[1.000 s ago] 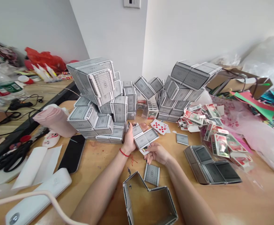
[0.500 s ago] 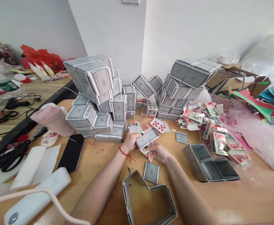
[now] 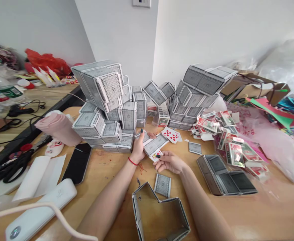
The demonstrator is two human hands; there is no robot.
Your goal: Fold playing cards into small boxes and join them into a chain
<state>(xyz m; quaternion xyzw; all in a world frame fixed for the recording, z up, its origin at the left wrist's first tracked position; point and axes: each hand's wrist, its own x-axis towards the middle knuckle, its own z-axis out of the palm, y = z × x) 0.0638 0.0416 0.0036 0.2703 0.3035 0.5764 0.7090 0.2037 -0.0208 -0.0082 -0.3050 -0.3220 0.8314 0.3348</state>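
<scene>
My left hand [image 3: 138, 147] grips a strip of joined grey-backed playing cards [image 3: 154, 144] from its left end. Beneath the strip's near edge my right hand [image 3: 170, 161] pinches a single face-up card [image 3: 157, 155]. Both hands hover over the wooden table [image 3: 106, 170], in front of stacked boxes made of cards [image 3: 104, 103]. A loose face-down card [image 3: 162, 185] lies just below my right hand, beside an open folded card frame [image 3: 159, 216] at the near edge.
More card boxes [image 3: 199, 90] pile at the back right, beside scattered red-and-green card pieces [image 3: 227, 134]. A dark folded card frame [image 3: 224, 175] lies right. Left are a phone [image 3: 78, 162], pink roll [image 3: 58, 129], scissors [image 3: 13, 167] and white device [image 3: 41, 209].
The card strip has tilted and shifted slightly in my left hand. My right hand has drawn the single card out from under it, so its face now shows.
</scene>
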